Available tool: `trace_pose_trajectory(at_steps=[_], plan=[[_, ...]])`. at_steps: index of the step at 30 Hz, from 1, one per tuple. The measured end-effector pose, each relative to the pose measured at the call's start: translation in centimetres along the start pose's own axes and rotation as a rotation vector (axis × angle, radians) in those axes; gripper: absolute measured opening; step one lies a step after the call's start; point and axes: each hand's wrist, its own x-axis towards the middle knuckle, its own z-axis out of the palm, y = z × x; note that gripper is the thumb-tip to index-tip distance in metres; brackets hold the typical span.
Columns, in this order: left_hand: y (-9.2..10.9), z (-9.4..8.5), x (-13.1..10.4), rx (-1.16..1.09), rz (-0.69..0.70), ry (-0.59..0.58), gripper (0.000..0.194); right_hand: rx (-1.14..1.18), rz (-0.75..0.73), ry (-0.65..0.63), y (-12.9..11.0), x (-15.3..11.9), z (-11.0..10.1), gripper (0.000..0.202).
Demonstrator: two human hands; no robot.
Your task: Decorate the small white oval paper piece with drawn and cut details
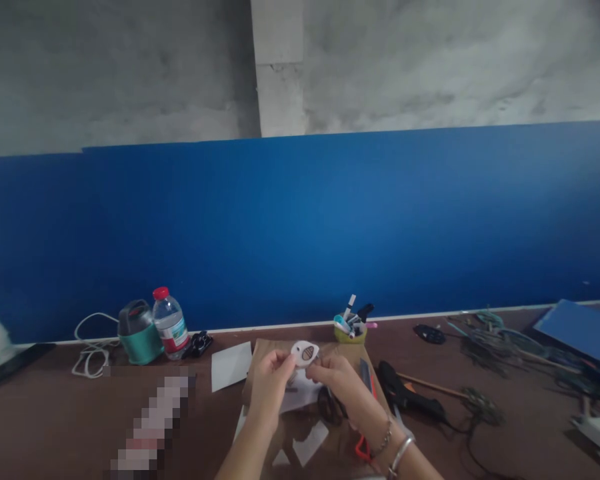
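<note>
A small white bird-shaped cutout with a dark eye and a brown striped wing is held up between my hands. My left hand pinches its left end between thumb and finger. The fingers of my right hand are closed at its lower right edge; their tips are partly hidden. Below lie a white sheet, partly covered by my hands, and white paper scraps on a brown board. A red-orange handle shows beside my right wrist, and a black rounded object sits under that hand.
A black glue gun lies to the right, near tangled cords and a blue panel. Behind my hands stands a yellow pen cup. Leftward are a white card, a red-capped bottle and a teal container.
</note>
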Motion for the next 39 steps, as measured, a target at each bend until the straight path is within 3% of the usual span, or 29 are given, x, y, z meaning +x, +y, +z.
trace_pose_trajectory(at_steps=[22,39], plan=[[-0.6,0.0,0.3,-0.02,-0.001,-0.037,0.028,0.02,0.032,0.002,-0.1,-0.1,0.0,0.012],[-0.4,0.3,0.1,-0.036,0.011,0.029,0.027,0.03,-0.01,0.018,-1.0,-1.0,0.3,0.014]])
